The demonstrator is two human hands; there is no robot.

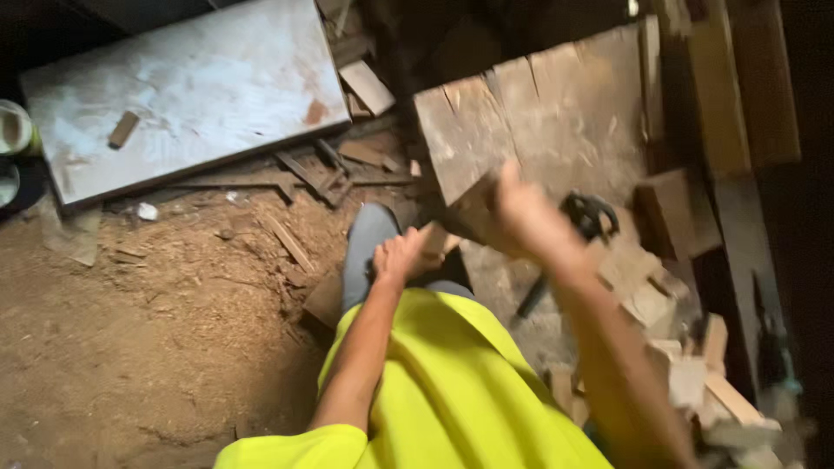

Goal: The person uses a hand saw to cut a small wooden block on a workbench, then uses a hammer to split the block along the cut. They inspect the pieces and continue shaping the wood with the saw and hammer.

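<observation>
My left hand (pixel 401 255) is closed around a small pale piece of wood (pixel 437 237) just above my knee. My right hand (pixel 519 211) is blurred with motion and grips the near corner of a rough wooden block (pixel 465 139) that stands in front of me. I wear a bright yellow shirt and grey trousers. A dark clamp-like tool (pixel 587 214) lies just right of my right hand on the wooden surface.
Sawdust covers the floor (pixel 148 330) at the left. A large pale board (pixel 191 91) lies at the upper left with a small offcut (pixel 123 129) on it. Scrap strips (pixel 321 174) litter its edge. Stacked offcuts (pixel 686 365) and planks (pixel 738 87) crowd the right side.
</observation>
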